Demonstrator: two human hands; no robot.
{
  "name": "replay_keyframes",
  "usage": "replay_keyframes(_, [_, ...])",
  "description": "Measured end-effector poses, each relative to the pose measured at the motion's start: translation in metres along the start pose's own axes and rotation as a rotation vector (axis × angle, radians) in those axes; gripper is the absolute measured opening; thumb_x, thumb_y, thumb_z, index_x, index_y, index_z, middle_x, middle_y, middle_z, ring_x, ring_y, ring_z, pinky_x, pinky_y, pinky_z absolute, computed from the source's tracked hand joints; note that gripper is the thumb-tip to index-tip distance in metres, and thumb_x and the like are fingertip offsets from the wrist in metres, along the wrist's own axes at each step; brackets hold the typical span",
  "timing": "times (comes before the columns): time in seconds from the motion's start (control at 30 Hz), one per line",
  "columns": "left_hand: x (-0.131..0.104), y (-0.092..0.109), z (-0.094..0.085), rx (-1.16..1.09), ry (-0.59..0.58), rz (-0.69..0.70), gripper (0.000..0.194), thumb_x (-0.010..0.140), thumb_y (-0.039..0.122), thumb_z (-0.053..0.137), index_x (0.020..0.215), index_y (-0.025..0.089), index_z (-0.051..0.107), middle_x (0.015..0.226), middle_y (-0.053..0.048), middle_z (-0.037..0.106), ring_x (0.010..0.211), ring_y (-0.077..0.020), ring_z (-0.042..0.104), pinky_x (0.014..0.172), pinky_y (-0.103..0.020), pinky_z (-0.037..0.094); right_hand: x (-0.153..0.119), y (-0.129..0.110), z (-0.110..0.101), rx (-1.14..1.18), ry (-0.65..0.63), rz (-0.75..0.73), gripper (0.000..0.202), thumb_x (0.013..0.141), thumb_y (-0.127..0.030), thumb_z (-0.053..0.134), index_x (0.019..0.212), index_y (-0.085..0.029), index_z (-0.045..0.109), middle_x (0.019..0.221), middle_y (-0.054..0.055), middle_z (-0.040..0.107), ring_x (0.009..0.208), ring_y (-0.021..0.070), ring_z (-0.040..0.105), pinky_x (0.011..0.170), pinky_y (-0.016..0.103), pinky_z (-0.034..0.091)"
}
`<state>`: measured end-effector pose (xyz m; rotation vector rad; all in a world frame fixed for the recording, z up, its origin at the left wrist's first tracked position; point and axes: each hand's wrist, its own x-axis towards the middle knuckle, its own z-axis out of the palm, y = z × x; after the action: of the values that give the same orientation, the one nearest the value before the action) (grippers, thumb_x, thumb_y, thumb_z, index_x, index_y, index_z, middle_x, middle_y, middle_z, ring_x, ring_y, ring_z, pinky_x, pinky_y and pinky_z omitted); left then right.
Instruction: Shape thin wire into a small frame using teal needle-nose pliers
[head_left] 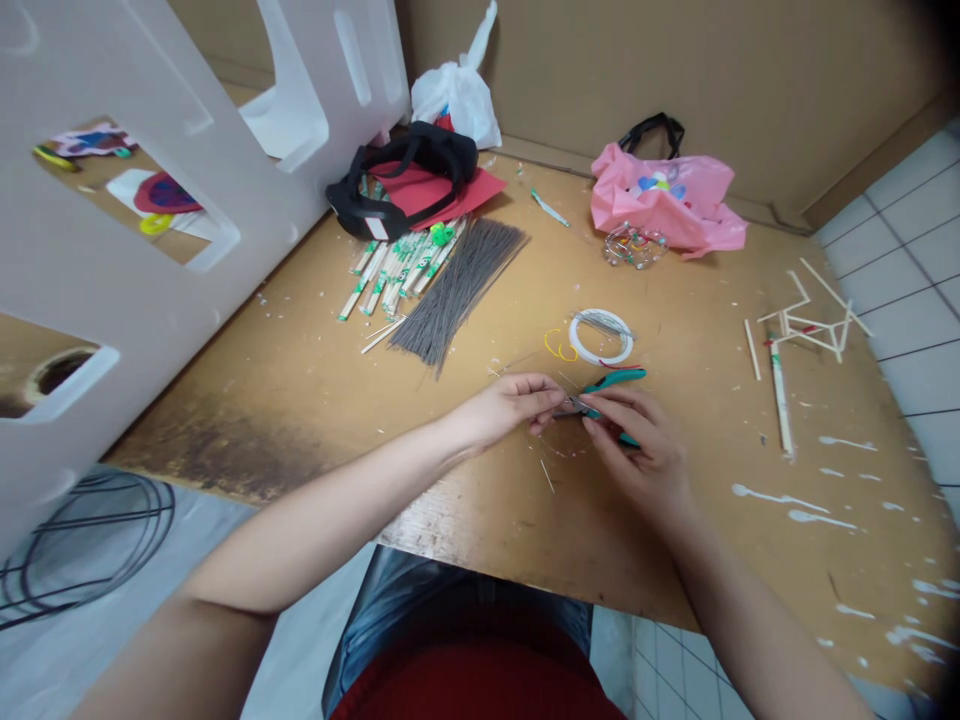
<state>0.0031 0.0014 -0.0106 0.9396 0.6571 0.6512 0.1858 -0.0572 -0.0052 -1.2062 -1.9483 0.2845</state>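
My left hand point(529, 400) is closed in a pinch, fingertips nearly meeting those of my right hand point(641, 440). Between both hands shows a small silvery bit of thin wire point(577, 403), pinched from either side; its exact shape is too small to make out. Pliers with teal handles point(619, 378) lie under my right hand, partly hidden by the fingers. Just beyond the hands is a white ring point(576, 342) with short grey wires point(604, 322) across it. A yellow loop of wire point(556, 346) curls at its left, and a loose wire piece point(548, 476) lies nearer me.
A bundle of grey wires point(469, 285) lies left, beside wrapped chopsticks point(401, 265) and a black headset strap point(375, 205). Behind stand a white bag point(457, 95) and a pink bag point(660, 200). A stick frame point(814, 325) sits right, near white glue streaks point(780, 497).
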Motion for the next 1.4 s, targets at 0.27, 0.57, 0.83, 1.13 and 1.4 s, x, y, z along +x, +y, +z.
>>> replay_keyframes(0.27, [0.001,0.001,-0.001,0.034,0.04,0.039,0.029,0.074,0.038,0.066,0.078,0.01,0.061,0.066,0.0,0.058,0.053,-0.0056,0.044,0.054,-0.022,0.033,0.006,0.025,-0.045,-0.234,-0.172,0.022,0.04,0.084,-0.028,0.056,0.124,-0.026,0.056,0.114,0.01,0.061,0.099,0.0241,0.06,0.084,0.041,0.051])
replay_keyframes(0.57, [0.003,0.005,-0.006,-0.095,0.033,0.07,0.026,0.071,0.035,0.071,0.077,0.011,0.063,0.071,0.001,0.062,0.048,-0.0025,0.041,0.059,-0.024,0.042,0.018,0.057,-0.046,-0.677,-0.672,-0.11,0.076,0.076,-0.049,0.057,0.141,-0.015,0.035,0.143,0.017,0.04,0.127,0.0338,0.04,0.099,0.048,0.036])
replay_keyframes(0.83, [0.003,0.007,-0.007,-0.103,0.028,0.122,0.026,0.072,0.036,0.069,0.074,0.011,0.061,0.052,0.008,0.044,0.045,-0.0034,0.039,0.06,-0.024,0.048,0.031,0.032,-0.037,-0.922,-0.815,-0.156,0.045,0.07,-0.035,0.06,0.11,-0.014,0.058,0.1,0.015,0.061,0.089,0.0284,0.056,0.073,0.035,0.039])
replay_keyframes(1.13, [0.009,0.008,-0.014,0.128,0.324,0.392,0.019,0.083,0.031,0.056,0.078,0.013,0.058,0.053,0.007,0.042,0.049,-0.0059,0.041,0.058,-0.023,0.049,0.037,0.025,-0.107,-0.961,-0.611,0.134,0.03,0.072,-0.032,0.054,0.099,-0.019,0.055,0.088,0.008,0.067,0.068,0.023,0.06,0.054,0.03,0.034])
replay_keyframes(1.4, [0.008,0.0,-0.011,0.357,0.434,0.517,0.017,0.087,0.031,0.049,0.078,0.016,0.054,0.058,0.006,0.043,0.052,-0.0069,0.047,0.056,-0.02,0.044,0.037,-0.024,-0.08,-0.981,-0.463,0.022,0.033,0.072,-0.036,0.053,0.101,-0.022,0.057,0.083,0.005,0.066,0.069,0.0216,0.06,0.05,0.027,0.027])
